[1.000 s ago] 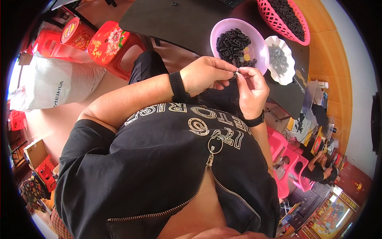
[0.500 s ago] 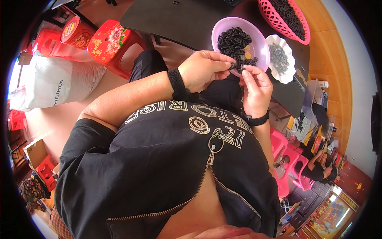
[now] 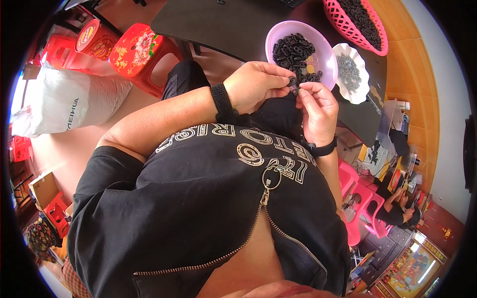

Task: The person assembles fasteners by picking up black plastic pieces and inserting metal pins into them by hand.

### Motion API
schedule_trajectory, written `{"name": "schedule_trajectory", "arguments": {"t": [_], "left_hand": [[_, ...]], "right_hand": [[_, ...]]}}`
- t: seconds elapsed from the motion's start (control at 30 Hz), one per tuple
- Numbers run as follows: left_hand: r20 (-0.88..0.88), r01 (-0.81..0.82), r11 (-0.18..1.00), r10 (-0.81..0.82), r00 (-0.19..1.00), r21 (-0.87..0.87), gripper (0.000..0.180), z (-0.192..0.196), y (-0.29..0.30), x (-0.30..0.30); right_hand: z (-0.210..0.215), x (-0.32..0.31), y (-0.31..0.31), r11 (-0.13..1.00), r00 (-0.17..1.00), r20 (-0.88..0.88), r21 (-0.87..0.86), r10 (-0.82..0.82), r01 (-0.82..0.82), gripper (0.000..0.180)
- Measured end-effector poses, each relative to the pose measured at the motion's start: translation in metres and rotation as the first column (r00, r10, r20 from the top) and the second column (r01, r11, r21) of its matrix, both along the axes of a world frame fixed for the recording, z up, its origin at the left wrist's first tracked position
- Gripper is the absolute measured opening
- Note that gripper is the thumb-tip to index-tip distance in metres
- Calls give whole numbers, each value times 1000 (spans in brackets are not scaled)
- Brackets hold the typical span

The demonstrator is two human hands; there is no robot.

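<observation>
My left hand (image 3: 256, 87) pinches a small black ring-shaped part (image 3: 291, 81) between thumb and fingertips. Close beside it, my right hand (image 3: 319, 109) is closed in a pinch; what sits at its fingertips is too small to name. Both hands are over the near rim of a pale purple bowl (image 3: 328, 57), fingertips almost touching. Inside the bowl lies a heap of black oval parts (image 3: 293, 49) with holes. To its right, a white wavy-edged dish (image 3: 363, 79) holds many small clear or grey pieces (image 3: 349, 72).
The bowls stand on a dark table (image 3: 213, 25). A pink basket (image 3: 343, 22) full of black parts is at the far right. Red stools (image 3: 136, 49) and a large white sack (image 3: 69, 99) are on the left. Pink chairs (image 3: 370, 208) and another person (image 3: 397, 208) are at the right.
My right hand has moved slightly left, bringing its fingertips closer to the black part in my left hand. The left hand has barely moved.
</observation>
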State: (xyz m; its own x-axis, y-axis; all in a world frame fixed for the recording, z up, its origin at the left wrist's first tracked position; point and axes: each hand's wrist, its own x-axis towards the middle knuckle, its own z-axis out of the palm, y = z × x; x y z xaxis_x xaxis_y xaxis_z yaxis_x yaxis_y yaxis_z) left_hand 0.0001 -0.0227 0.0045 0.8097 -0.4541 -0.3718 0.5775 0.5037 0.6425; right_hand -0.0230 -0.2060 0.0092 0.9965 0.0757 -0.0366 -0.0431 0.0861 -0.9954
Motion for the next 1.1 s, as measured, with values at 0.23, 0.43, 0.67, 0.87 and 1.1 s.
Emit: {"name": "schedule_trajectory", "arguments": {"t": [0.23, 0.43, 0.67, 0.87, 1.1], "left_hand": [[69, 41, 988, -52, 996, 150, 21, -2, -4, 2], [36, 44, 987, -50, 998, 156, 22, 0, -4, 3], [29, 61, 986, -67, 997, 156, 22, 2, -3, 2], [110, 48, 982, -69, 992, 184, 22, -1, -4, 2], [186, 43, 955, -101, 977, 294, 20, 2, -2, 0]], "right_hand": [[1, 1, 3, 1000, 1000, -13, -7, -10, 10, 7], [0, 2, 3, 1000, 1000, 5, -20, 9, -9, 12], [-2, 0, 3, 1000, 1000, 8, 0, 28, -28, 14], [-4, 0, 1, 998, 999, -13, 35, 51, -51, 12], [-3, -2, 2, 998, 999, -21, 43, 43, -42, 10]]}}
